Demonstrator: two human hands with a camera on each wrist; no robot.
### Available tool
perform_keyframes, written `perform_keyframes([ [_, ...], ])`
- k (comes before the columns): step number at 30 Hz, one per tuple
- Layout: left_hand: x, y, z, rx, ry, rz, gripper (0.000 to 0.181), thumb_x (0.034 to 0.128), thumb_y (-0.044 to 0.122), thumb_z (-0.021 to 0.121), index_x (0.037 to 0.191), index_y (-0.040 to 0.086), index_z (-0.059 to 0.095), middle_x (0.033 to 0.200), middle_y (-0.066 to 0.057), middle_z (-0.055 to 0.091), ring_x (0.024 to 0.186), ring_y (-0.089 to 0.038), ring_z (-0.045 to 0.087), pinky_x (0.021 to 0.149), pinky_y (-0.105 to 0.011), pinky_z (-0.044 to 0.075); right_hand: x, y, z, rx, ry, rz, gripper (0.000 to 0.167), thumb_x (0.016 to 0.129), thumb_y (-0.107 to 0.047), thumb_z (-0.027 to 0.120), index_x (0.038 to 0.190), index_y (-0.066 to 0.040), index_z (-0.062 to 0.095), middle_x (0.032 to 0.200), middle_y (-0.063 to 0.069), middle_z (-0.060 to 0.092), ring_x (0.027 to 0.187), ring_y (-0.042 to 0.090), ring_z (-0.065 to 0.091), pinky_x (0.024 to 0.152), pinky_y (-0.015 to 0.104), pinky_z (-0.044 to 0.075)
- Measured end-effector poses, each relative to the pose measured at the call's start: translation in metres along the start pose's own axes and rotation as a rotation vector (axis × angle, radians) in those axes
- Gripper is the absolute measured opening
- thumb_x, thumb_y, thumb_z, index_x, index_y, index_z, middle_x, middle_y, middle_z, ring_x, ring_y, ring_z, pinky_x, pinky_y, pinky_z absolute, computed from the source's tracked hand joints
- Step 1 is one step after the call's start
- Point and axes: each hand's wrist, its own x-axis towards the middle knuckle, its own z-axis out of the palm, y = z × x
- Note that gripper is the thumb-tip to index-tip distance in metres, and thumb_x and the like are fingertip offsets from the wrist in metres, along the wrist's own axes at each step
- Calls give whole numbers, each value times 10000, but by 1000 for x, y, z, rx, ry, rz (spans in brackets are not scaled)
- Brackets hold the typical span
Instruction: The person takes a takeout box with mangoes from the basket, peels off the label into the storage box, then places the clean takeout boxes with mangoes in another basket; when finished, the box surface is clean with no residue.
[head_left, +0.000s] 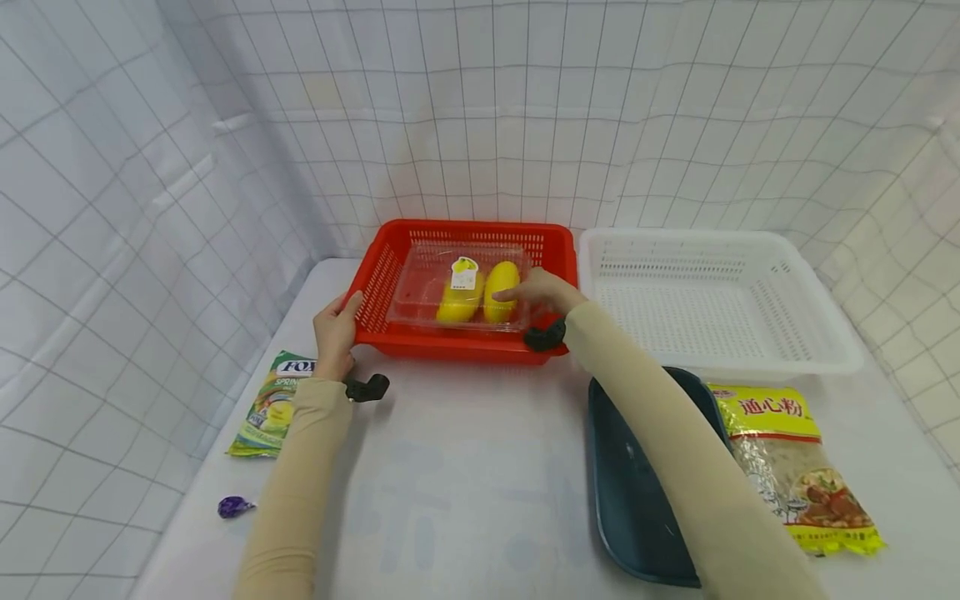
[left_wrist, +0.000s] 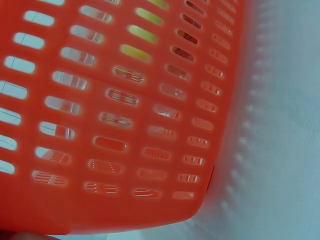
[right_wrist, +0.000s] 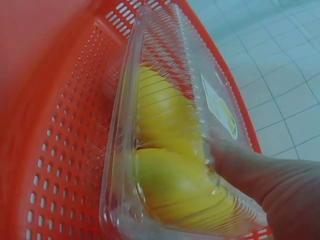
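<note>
A red plastic basket (head_left: 450,348) stands at the back of the table. In it lies a clear plastic clamshell box (head_left: 420,287) with a white label and two yellow mango-like fruits (head_left: 501,292) inside. My left hand (head_left: 335,337) grips the basket's left rim, thumb over the edge. In the left wrist view the slotted basket wall (left_wrist: 115,160) fills most of the picture. Over at the box's right end, my right hand (head_left: 546,289) holds it, and the thumb (right_wrist: 250,167) lies on the lid in the right wrist view. The other right fingers are mostly hidden.
A white basket (head_left: 675,362) adjoins the red one on the right. Under the right forearm is a dark blue tray (head_left: 630,500), beside a pasta bag (head_left: 795,467). A green FOX'S candy bag (head_left: 273,408) and a purple wrapped candy (head_left: 234,507) lie at left.
</note>
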Motion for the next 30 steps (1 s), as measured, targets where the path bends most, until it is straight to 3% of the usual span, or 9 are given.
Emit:
perform_keyframes([
  [2,0,1,0,-6,0,-3,464,933,359,600,1343,147,564,1174,-97,581,916,-157,566,651,-185,490,1,1,-1,-8,-17,5,537,847,-412,696,1140,12,547,801,114,588,736,258,598,798,335,519],
  [5,0,2,0,-5,2,-7,461,935,356,597,1344,148,563,1170,-88,584,902,-144,567,654,-184,493,2,2,-3,2,-43,21,509,845,-432,693,1063,13,574,656,88,571,639,238,612,789,330,520],
  [13,1,3,0,-6,-5,-27,477,934,371,589,1360,161,547,1208,-95,573,938,-164,573,783,-242,512,1,4,-2,54,-38,19,491,813,-471,712,917,-4,602,625,80,557,645,214,609,802,323,504],
  [19,1,2,1,4,-3,-31,471,936,372,586,1362,174,546,1223,-91,572,968,-176,569,826,-275,503,-1,5,-2,114,-28,-9,531,807,-454,727,1042,7,606,639,92,603,643,224,663,777,296,528],
  [23,0,3,1,-1,-7,-39,476,937,372,585,1369,178,538,1241,-94,565,994,-189,564,869,-303,491,-5,4,-4,133,4,-16,542,790,-466,740,1026,5,614,637,85,599,641,223,671,749,288,538],
  [30,0,6,0,6,-22,-49,497,931,395,584,1377,182,529,1222,-79,570,945,-173,574,797,-248,520,-17,2,-6,197,-7,-102,471,802,-439,739,932,8,672,652,97,598,650,236,670,763,340,543],
])
